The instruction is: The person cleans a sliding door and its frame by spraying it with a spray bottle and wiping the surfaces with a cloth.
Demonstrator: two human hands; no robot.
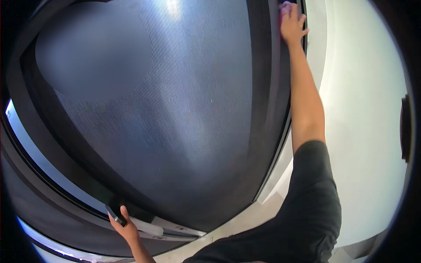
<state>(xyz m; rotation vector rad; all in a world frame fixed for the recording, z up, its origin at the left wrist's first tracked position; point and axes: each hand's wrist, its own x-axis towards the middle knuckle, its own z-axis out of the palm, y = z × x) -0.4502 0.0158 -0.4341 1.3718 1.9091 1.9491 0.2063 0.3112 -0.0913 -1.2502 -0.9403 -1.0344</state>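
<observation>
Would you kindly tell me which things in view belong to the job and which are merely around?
Belonging to the job:
crumpled pinkish cloth under the right hand
slim dark handle-like piece in the left hand
dark, black-framed, finely ribbed panel

Just nearby:
plain white wall
narrow dark object, unclear, at right edge

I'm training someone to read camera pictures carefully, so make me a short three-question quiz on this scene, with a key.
1. Multiple choice. What colour is the short sleeve on the right arm?
A) white
B) black
C) yellow

2. True or false. The left hand is higher in the picture than the right hand.

3. Open. What is under the right hand's fingertips, beside the dark frame?

Key
1. B, black.
2. False: the left hand is near the bottom, the right hand near the top.
3. What looks like a pinkish cloth, partly hidden by the fingers.
</observation>
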